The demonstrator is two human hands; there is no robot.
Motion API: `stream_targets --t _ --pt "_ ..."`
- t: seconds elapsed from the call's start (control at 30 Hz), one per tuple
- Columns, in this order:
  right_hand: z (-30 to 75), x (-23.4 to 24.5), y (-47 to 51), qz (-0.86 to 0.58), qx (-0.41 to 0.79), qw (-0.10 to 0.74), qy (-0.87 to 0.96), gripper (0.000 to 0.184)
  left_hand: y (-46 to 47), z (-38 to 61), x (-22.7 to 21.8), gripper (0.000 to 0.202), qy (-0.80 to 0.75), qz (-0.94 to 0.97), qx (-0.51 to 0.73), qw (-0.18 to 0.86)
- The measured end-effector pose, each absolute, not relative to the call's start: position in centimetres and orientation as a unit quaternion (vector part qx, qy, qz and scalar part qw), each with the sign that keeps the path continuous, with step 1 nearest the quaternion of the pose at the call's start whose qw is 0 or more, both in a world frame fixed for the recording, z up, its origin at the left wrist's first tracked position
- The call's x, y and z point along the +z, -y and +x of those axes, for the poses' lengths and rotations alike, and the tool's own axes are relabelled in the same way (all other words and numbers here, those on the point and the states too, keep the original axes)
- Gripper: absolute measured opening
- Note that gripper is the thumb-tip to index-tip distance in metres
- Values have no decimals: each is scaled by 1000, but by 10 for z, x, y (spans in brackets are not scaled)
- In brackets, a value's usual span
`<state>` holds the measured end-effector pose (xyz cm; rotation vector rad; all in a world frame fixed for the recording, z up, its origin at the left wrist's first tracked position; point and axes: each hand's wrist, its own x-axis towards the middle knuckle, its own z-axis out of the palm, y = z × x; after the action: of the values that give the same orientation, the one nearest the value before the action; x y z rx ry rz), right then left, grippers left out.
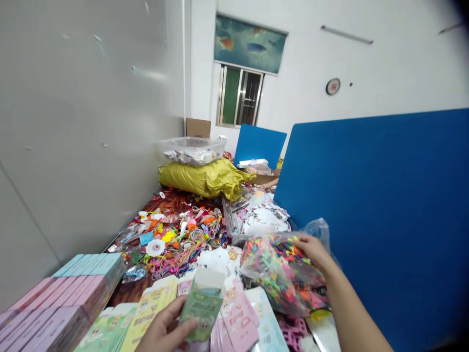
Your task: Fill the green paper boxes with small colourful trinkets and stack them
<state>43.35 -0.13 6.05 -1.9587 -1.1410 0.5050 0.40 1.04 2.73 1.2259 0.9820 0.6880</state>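
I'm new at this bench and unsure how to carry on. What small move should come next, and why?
Probably take a few coloured pieces from the clear plastic bag with the right hand, since that hand rests on the bag, while the left hand holds the green carton, whose top end looks open.
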Motion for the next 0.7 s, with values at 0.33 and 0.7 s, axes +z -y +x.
stream_targets --t 0.33,0.7 --pt "421 76 -12 -661 384 483 427 42 -17 -1 39 67 -444 569 254 645" --pt "304 113 -14 -551 467 479 499 30 -30 38 45 37 -377 596 262 659"
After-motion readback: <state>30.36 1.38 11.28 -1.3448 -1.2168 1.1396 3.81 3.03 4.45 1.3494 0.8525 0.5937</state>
